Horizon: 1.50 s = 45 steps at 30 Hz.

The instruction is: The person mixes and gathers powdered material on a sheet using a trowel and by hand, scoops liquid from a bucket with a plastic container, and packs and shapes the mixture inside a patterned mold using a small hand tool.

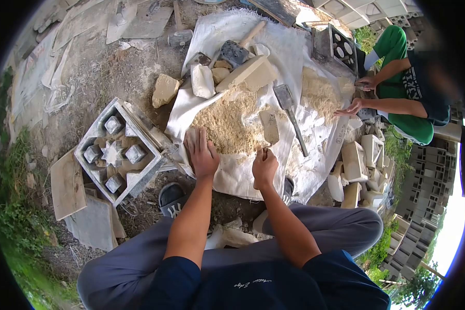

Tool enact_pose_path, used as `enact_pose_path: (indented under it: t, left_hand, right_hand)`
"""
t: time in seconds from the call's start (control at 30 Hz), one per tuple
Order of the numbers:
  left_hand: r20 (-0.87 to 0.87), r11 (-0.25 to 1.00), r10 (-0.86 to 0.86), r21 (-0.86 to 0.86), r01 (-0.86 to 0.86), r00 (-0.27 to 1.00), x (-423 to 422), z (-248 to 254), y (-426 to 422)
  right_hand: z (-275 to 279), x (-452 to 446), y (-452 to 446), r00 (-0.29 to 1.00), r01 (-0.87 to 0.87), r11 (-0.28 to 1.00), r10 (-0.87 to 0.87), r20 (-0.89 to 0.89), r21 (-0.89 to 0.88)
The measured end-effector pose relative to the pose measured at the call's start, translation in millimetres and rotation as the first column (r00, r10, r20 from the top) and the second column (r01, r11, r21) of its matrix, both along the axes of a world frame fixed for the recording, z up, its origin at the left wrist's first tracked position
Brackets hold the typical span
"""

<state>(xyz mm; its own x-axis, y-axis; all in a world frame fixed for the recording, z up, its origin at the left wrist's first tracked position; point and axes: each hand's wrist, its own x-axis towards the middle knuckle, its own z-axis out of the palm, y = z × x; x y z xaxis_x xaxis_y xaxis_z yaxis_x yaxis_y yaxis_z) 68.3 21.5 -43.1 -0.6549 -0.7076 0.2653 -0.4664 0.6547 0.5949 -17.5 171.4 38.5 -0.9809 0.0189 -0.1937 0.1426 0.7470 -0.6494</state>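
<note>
My right hand (264, 169) is closed around the handle of a trowel (269, 127), whose dusty flat blade points away from me at the right side of a pile of pale crumbly material (226, 123). At the pile's near left edge rests my left hand (201, 154), fingers stretched out and thumb apart, holding nothing. Both hands are over a white woven sheet (243, 178) spread on the ground. To the right of the trowel lies a flat-headed tool with a long dark handle (293, 121).
A square metal mold (95, 170) with a star centre stands at left, by boards (67, 186). Pale blocks (250, 74) and a hammer (234, 53) lie beyond the pile. Across the sheet at right sits another person (403, 88), hands extended. Broken blocks (354, 161) are heaped nearby.
</note>
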Motion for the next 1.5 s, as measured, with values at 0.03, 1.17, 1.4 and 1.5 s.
enact_pose_path:
  t: [0.03, 1.17, 1.4, 1.5]
  left_hand:
    - [0.005, 1.0, -0.005, 0.002, 0.005, 1.0, -2, 0, -2]
    - [-0.013, 0.998, -0.035, 0.057, 0.036, 0.999, 0, -4, -3]
    - [-0.004, 0.997, -0.043, 0.058, 0.043, 0.999, 1, -3, -2]
    - [0.013, 0.998, -0.045, 0.043, 0.044, 0.999, 0, -9, -3]
  right_hand:
    - [-8, 1, 0, 0.999, -0.03, 0.999, 0.031, 0.038, -0.011]
    - [15, 42, -30, 0.913, -0.378, 0.921, 0.387, 0.128, -0.092]
    - [-22, 23, -34, 0.906, -0.413, 0.91, 0.415, 0.085, -0.038]
    - [11, -13, -51, 0.925, -0.35, 0.935, 0.355, 0.136, -0.059]
